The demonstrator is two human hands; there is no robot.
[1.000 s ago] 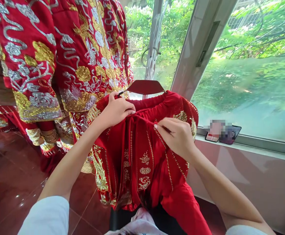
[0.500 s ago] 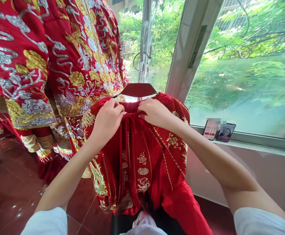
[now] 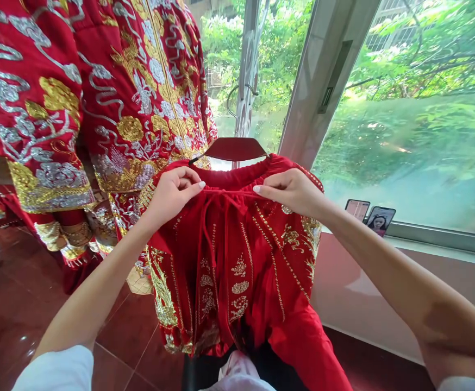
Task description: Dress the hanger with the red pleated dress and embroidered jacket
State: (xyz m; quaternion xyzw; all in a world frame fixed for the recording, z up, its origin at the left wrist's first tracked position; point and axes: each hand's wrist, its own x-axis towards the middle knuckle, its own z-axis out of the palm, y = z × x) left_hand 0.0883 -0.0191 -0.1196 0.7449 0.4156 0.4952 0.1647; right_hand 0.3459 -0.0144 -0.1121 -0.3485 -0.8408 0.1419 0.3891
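Observation:
A red skirt [image 3: 237, 233] with gold embroidery and beaded lines hangs by its gathered waist from a dark red hanger [image 3: 235, 149]. A thin red drawstring [image 3: 237, 192] is knotted at the middle of the waistband, its ends dangling down the front. My left hand [image 3: 174, 193] pinches the cord left of the knot, thumb against fingers. On the other side, my right hand [image 3: 294, 190] pinches it too, and the cord runs taut between both hands. The skirt's lower part and red cloth drape over my lap.
At the left hangs a red jacket [image 3: 111, 98] with silver and gold embroidery. A metal stand [image 3: 243, 103] with hooks rises behind the hanger. Two phones, one a lit phone [image 3: 381, 221], lean on the window sill [image 3: 445, 250] at the right.
Both hands have moved apart, the right one farther right, drawing the cord straight across the waistband. The knot and the inside of the waistband now show. The view has shifted slightly.

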